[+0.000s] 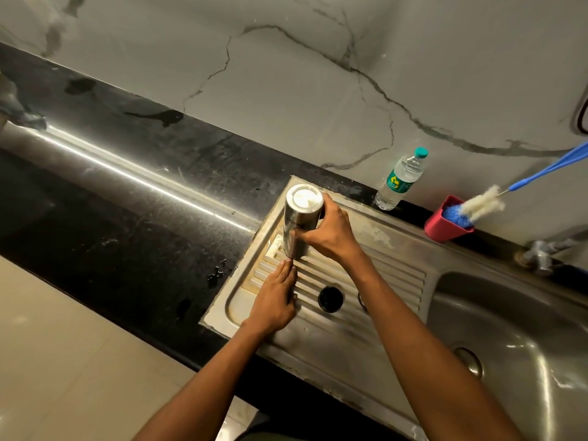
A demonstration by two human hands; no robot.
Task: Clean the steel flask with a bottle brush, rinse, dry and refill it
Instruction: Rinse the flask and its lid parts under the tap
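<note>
The steel flask point(300, 218) stands upside down on the ribbed drainboard point(375, 275), its shiny base facing up. My right hand point(327, 233) grips its body from the right side. My left hand point(276, 300) lies flat on the drainboard with straight fingers, the fingertips touching the flask's lower end. A black round cap point(331, 299) lies on the ribs just right of my left hand. The bottle brush point(483, 203), white and blue bristles on a blue handle, stands in a red holder point(444, 226) at the back right.
A plastic water bottle point(401, 179) with a green cap stands against the marble wall behind the drainboard. The sink basin point(515, 338) lies to the right, a tap point(541, 253) behind it. Black counter point(127, 218) with water drops stretches left.
</note>
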